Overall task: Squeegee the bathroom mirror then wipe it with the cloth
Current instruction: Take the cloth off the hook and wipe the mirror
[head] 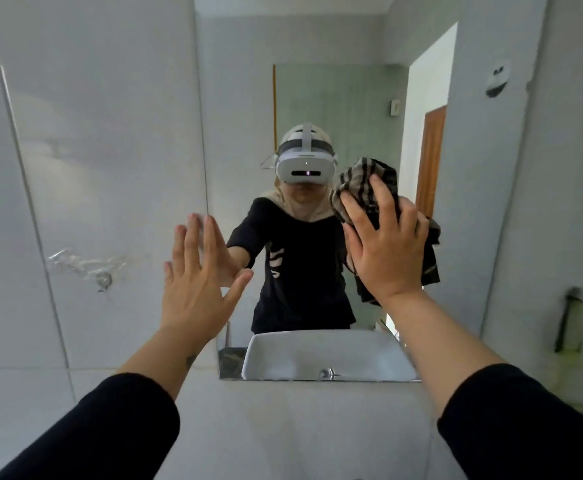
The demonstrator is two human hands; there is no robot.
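Observation:
The bathroom mirror [238, 98] hangs on the tiled wall straight ahead. My right hand [385, 249] presses a dark striped cloth [361, 178] against the glass at middle right, fingers spread over it, and part of the cloth hangs below my palm. My left hand [200, 275] is open and flat with its fingers apart, resting on the mirror's left edge where it meets the wall. It holds nothing. A dark-handled tool [567, 318], possibly the squeegee, hangs on the wall to the right of the mirror.
A white basin [317, 355] and a tap show reflected at the mirror's bottom edge. A metal hook with torn tape [101, 278] sits on the left tile. A small white fixture [497, 77] is mounted high on the right wall.

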